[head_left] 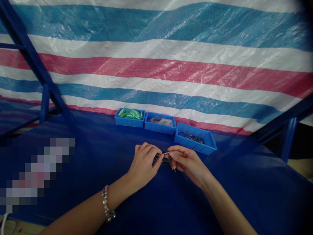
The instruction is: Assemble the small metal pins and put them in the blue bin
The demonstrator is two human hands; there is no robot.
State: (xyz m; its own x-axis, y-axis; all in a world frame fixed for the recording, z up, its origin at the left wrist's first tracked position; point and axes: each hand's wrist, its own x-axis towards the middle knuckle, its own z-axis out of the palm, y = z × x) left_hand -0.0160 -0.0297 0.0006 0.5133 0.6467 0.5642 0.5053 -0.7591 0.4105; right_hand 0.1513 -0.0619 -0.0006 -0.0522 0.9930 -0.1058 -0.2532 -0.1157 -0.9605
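My left hand (146, 161) and my right hand (187, 160) meet over the blue table top (117, 202). Between their fingertips is a thin silvery rod (165, 153), pinched from both sides. Its exact kind is too small to make out. Several slender dark pieces (172, 165) show below and between the fingers, partly hidden by them; whether they lie on the table or are held, I cannot tell. A beaded bracelet circles my left wrist.
Beyond my hands stand three blue bins: one with green packets (130, 114), one with clear plastic bags (161, 121), and one with loose thin metal pieces (193, 137). A striped plastic sheet (156, 68) hangs behind. Blue frame posts (36, 62) rise at both sides.
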